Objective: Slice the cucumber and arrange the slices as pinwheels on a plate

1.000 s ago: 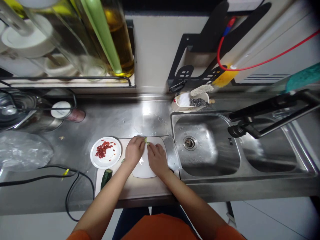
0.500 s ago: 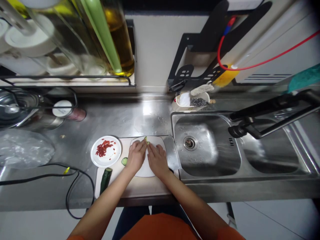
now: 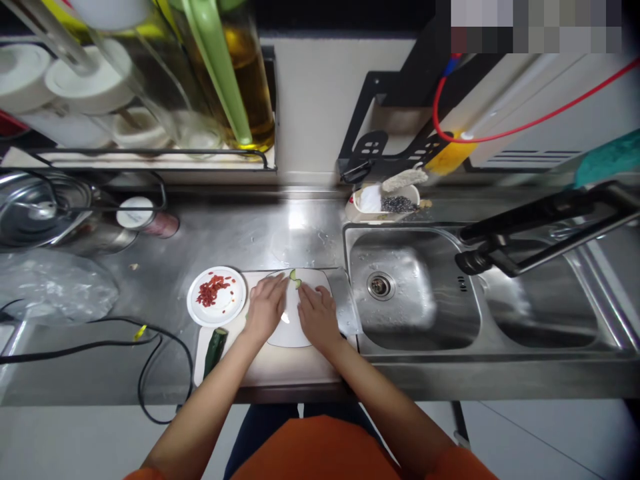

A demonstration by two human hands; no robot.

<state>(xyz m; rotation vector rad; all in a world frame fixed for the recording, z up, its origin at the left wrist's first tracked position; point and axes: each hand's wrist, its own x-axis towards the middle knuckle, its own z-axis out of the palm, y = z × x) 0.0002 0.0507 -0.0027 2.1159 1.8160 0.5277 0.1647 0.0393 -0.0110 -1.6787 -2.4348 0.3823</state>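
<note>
Likely arranging slices (image 3: 293, 274) at far edge of plate (image 3: 295, 332). Left hand (image 3: 267, 308) loosely spread over plate's left, seemingly empty; right hand (image 3: 319, 315) outstretched, touching nearer slice (image 3: 299, 284) (thumb hidden, grip unclear). Next probably needs light nudge.

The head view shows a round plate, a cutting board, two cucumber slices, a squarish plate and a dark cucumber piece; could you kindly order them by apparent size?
1. Cutting board, partly covered
2. Squarish plate, partly behind the hands
3. Round plate
4. Dark cucumber piece
5. Two cucumber slices, too alike to rank
</note>
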